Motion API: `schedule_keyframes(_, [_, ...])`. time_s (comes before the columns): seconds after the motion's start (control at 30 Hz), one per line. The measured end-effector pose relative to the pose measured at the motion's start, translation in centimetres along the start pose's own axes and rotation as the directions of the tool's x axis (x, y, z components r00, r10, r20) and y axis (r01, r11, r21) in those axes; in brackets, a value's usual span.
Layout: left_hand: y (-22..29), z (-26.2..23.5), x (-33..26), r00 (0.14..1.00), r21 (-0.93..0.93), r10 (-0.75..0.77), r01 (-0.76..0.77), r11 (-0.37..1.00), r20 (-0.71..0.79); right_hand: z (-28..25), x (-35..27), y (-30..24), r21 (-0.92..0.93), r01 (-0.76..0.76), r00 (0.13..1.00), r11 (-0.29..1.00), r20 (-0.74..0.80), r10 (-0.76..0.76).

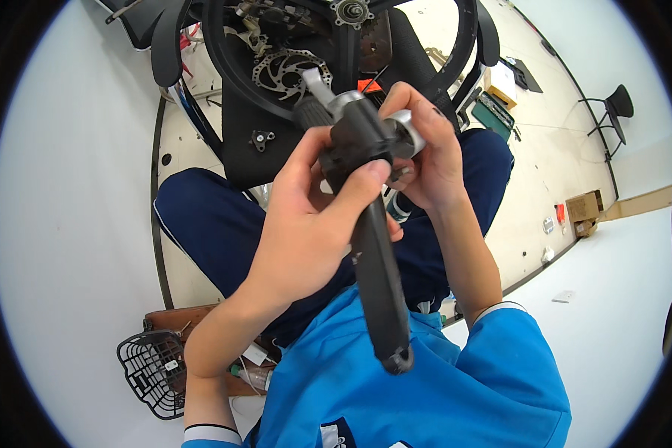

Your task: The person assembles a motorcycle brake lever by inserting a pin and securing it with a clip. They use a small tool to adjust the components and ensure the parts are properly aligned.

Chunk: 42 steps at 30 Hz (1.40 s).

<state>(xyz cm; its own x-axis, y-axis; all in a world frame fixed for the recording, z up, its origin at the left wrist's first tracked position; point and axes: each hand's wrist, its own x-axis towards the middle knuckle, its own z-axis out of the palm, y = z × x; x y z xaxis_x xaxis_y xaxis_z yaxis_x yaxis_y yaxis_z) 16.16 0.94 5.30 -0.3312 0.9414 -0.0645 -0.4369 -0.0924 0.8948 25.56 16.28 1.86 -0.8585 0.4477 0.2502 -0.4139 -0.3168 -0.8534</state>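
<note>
Over my lap, both hands hold a black metal stem-like part point(384, 291). Its long flat bar points down toward my shirt, and its thick clamp head is at the top. My left hand point(295, 231) wraps round the head, thumb pressed on its front. At the head's right side, the fingers of my right hand point(437, 157) close on a curved silver lever point(406, 133). Another silver lever point(317, 86) sticks up from the top left of the head. My fingers hide part of the joint below it.
Just ahead, a black spoked wheel point(218, 60) and a brake disc point(284, 75) lie on a black chair seat point(239, 160) with a small black bracket point(261, 140). A green tool case point(493, 116) stands at right. A black basket point(153, 373) is at lower left.
</note>
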Motion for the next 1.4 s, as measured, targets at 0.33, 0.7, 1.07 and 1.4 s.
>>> schedule_keyframes(0.33, [0.3, 0.3, 1.0, 0.974, 0.3, 0.205, -0.225, 0.927, 0.1, 0.7, -1.1, -0.4, -0.001, -0.052, 0.953, 0.999, -0.3, 0.049])
schedule_keyframes(0.7, [1.1, 0.2, 1.7, 0.995, 0.196, 0.055, -0.07, 0.978, 0.079, 0.0, -1.0, -0.7, 0.106, -0.137, 0.964, 0.985, -0.216, 0.157])
schedule_keyframes(1.07, [-1.4, -0.5, 1.9, 0.989, 0.319, 0.111, -0.135, 0.938, 0.094, -0.1, -1.2, -1.3, -0.33, -0.061, 0.969, 0.942, -0.244, -0.023])
schedule_keyframes(1.4, [-4.1, -2.2, 1.4, 0.943, 0.553, 0.297, -0.329, 0.766, 0.15, 1.2, -1.9, -0.2, -0.734, 0.199, 0.95, 0.649, -0.018, -0.312])
